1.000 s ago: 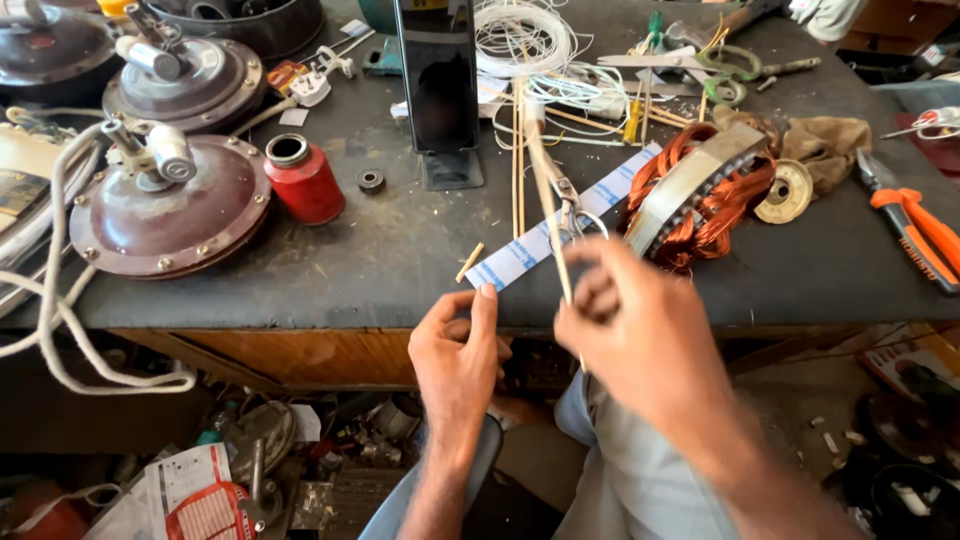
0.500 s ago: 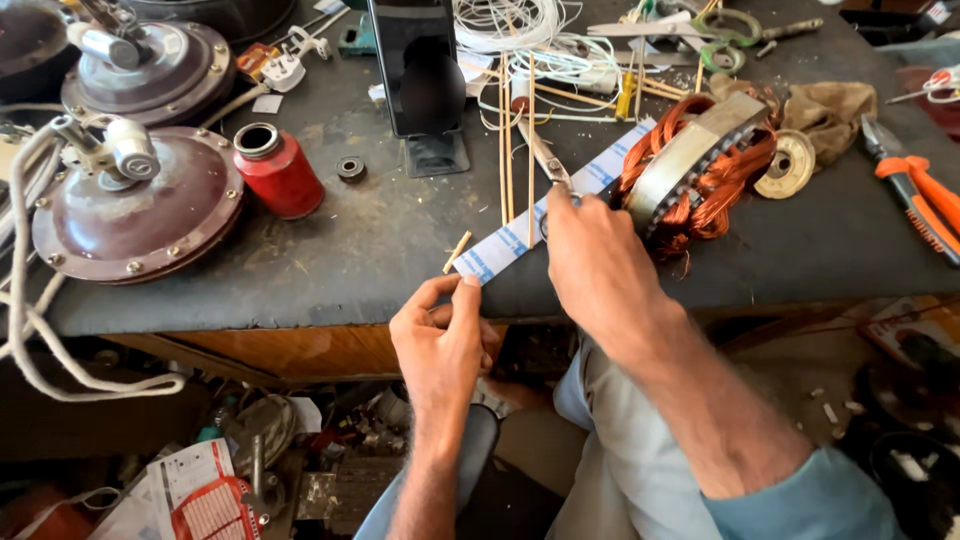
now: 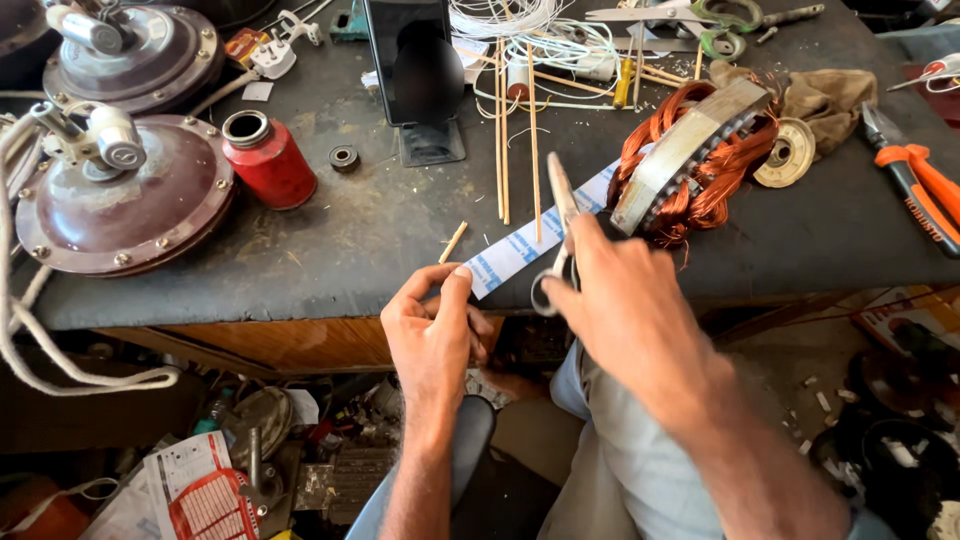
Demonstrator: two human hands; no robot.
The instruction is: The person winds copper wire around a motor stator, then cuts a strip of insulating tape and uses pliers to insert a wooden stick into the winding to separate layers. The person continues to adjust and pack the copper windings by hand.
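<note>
My right hand (image 3: 625,320) grips a pair of steel scissors (image 3: 556,225) whose blades point away from me over a long white paper strip with blue print (image 3: 530,240). My left hand (image 3: 435,330) pinches the near end of that strip at the bench's front edge. The strip runs diagonally up to a motor stator wound with copper wire (image 3: 695,160), lying just right of the scissors. Thin bamboo sticks (image 3: 515,130) lie across the bench beyond the blades.
A red can (image 3: 265,160) and two brown fan motor housings (image 3: 125,205) sit at the left with white cable (image 3: 30,340). A black stand (image 3: 420,75), orange-handled pliers (image 3: 915,180), a brass disc (image 3: 785,155), a brown rag and tools lie behind. Clutter fills the floor below.
My view has moved closer to the bench. My right hand has drawn back toward the front edge with the scissors, and my left hand keeps its pinch on the strip's end.
</note>
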